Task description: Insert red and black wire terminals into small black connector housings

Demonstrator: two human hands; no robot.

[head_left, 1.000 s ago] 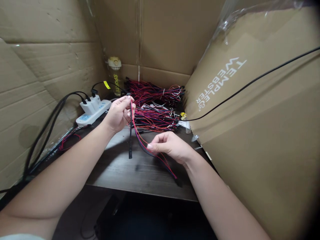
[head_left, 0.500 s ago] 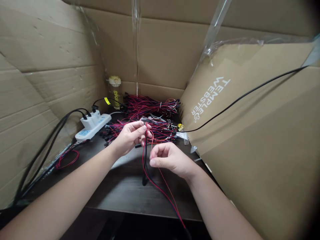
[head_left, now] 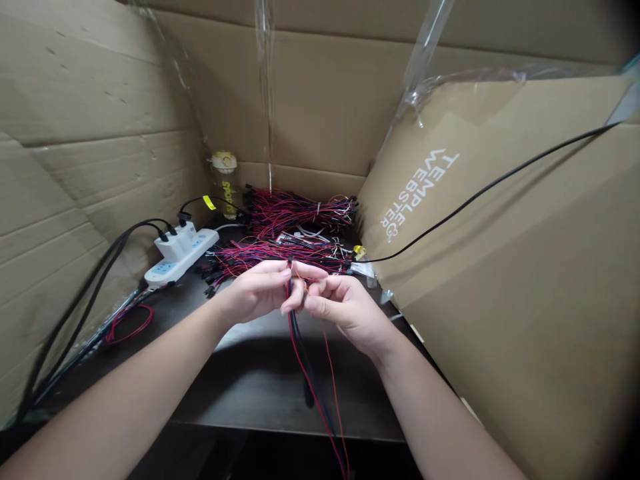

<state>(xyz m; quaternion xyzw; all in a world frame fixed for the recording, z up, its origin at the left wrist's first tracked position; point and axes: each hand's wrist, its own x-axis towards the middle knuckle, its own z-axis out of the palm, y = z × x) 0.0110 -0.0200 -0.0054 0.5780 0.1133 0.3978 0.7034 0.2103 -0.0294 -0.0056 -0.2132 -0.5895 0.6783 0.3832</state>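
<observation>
My left hand [head_left: 267,285] is closed, its thumb and fingers pinching the top of a wire harness [head_left: 306,363] with a small dark connector end. Red and dark wires run down from it past the table's front edge. My right hand [head_left: 345,303] is closed too, thumb against fingers on a thin orange wire [head_left: 334,373] that hangs below it. Both hands nearly touch above the middle of the dark table. The wire's upper end between the fingers is too small to make out clearly.
Bundles of red and black wires [head_left: 295,213] lie at the back. A white power strip [head_left: 183,257] with plugs stands left, a yellow-lidded bottle [head_left: 225,183] behind it. Cardboard walls [head_left: 315,100] enclose the table [head_left: 240,387]. A black cable [head_left: 480,193] crosses the right side.
My right hand has moved up close to my left hand, bringing the orange wire with it. My left hand has come slightly lower, and the hanging wires have shifted.
</observation>
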